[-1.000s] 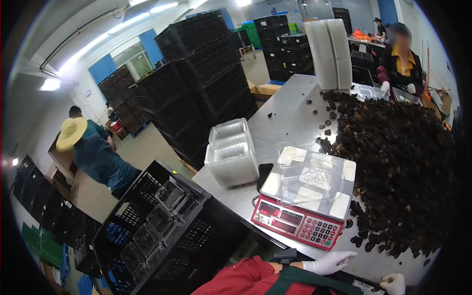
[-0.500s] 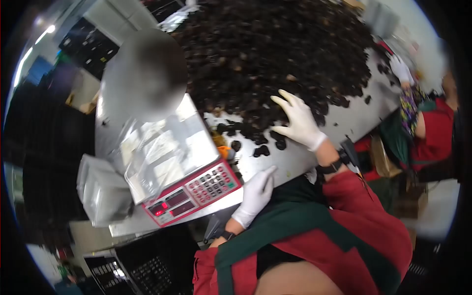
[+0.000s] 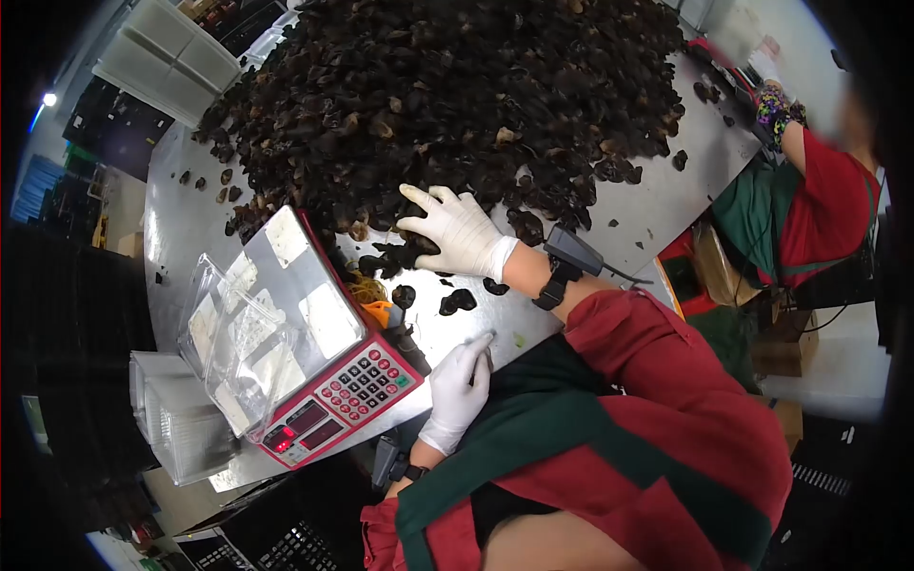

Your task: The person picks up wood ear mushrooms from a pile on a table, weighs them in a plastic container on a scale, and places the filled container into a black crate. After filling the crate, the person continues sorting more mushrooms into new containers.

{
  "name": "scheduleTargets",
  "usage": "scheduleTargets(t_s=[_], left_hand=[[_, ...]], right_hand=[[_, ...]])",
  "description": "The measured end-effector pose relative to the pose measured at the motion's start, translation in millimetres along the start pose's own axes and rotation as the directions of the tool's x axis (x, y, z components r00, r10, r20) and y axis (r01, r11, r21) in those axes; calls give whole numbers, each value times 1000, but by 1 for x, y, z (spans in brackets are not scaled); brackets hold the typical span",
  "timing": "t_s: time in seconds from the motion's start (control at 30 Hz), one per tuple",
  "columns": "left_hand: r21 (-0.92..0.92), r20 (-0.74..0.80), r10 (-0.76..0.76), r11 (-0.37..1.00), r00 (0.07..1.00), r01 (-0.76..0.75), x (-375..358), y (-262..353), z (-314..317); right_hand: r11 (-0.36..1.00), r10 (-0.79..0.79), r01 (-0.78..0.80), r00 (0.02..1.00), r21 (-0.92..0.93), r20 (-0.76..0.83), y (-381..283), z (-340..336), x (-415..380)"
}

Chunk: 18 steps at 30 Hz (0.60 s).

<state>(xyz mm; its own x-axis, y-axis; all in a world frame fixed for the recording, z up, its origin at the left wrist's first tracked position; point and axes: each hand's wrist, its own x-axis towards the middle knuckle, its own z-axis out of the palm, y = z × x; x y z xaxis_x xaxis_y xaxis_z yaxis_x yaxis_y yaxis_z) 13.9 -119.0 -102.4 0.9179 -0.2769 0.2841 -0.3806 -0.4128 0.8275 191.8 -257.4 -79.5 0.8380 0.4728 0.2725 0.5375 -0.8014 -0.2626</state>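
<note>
My right hand (image 3: pixel 457 233), in a white glove, is spread over the near edge of a big heap of dark, ear-shaped pieces (image 3: pixel 409 124) that look like wood ear mushrooms. Its fingertips reach the loose pieces there; none is seen gripped. My left hand (image 3: pixel 459 395), gloved too, rests low by the table's near edge, index finger stretched out and holding nothing visible. To its left stands a red digital scale (image 3: pixel 347 395) with a clear plastic container (image 3: pixel 224 333) tilted on its pan. A few separate mushrooms (image 3: pixel 457 302) lie between my hands.
Stacked clear plastic containers (image 3: pixel 186 419) stand left of the scale. Something orange (image 3: pixel 378 311) lies beside the scale. White crates (image 3: pixel 171 57) are at the far left of the metal table (image 3: pixel 638 224). A co-worker in a red sleeve (image 3: pixel 824 205) stands at the right side.
My right hand has come down onto the near edge of the heap, shifting left. The left hand stays by the scale. A blurred round patch over the scale is gone as the view shifts.
</note>
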Motion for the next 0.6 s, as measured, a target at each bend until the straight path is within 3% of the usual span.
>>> scheduleTargets(t_s=[0.07,0.1,0.13,0.23,0.33,0.37,0.4,0.47,0.5,0.53,0.57,0.6], left_hand=[[-2,4,-8,1000,1000,8,0,2,-1],[-4,3,-14,1000,1000,14,1,3,-2],[-5,-1,-12,1000,1000,12,2,2,-1],[-5,6,-10,1000,1000,10,-1,1,-1],[-24,15,-32,999,999,32,-3,3,-3],[-19,36,-8,1000,999,9,-4,8,-8],[-16,56,18,1000,998,-17,-3,15,-14],[113,36,162,980,986,-165,-2,37,-44],[267,-34,244,937,969,-226,0,51,-65],[384,-130,283,898,950,-215,2,60,-89],[523,-264,312,841,913,-136,-3,61,-109],[635,-382,291,772,877,20,-8,59,-131]], right_hand=[[990,-30,38,998,138,-58,13,16,-3],[993,-41,64,972,97,-230,16,16,-6],[993,-45,68,972,93,-231,20,15,-6],[896,237,-94,928,434,-288,30,8,-3],[676,406,-111,881,729,-242,46,4,11],[427,503,-199,863,882,-49,50,-2,15],[247,491,-224,867,943,77,50,-20,19],[-190,511,-298,783,936,353,47,-49,23],[-11,345,-229,913,973,218,71,-32,19],[-4,346,-228,913,974,215,77,-30,20],[-349,265,-222,909,910,323,80,-29,21],[-652,149,-212,906,728,397,81,-27,23]])
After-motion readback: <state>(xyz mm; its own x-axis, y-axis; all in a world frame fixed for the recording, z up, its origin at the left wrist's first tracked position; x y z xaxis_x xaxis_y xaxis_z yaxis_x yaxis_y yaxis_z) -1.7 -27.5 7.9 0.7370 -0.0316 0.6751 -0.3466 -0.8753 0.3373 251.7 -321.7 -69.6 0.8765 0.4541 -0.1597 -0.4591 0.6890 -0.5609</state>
